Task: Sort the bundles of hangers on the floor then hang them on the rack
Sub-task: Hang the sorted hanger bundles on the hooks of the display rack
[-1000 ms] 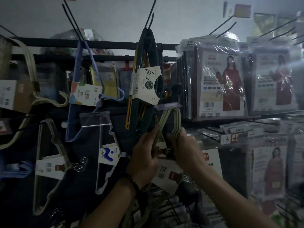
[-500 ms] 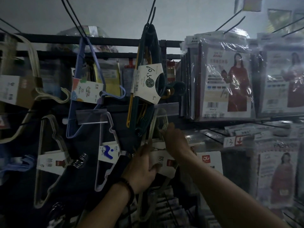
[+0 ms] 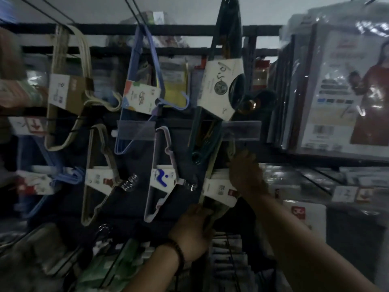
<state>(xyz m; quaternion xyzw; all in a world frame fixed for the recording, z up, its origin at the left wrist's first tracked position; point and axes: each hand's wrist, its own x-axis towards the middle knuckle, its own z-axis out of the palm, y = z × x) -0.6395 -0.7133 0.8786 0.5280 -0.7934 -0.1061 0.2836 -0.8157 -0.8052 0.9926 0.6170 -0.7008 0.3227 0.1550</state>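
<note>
Since half a second ago my left hand (image 3: 192, 230) has slid from the label to the lower end of the beige hanger bundle (image 3: 219, 189) and grips it at 6 o'clock. My right hand (image 3: 245, 175) clasps its upper part at 4 o'clock, just under the green bundle (image 3: 219, 85). On the rack (image 3: 101, 28) six other bundles hang: three above, three below.

Dark rack (image 3: 179, 30) (blurred) carries labelled hanger bundles (image 3: 141, 95).
</note>
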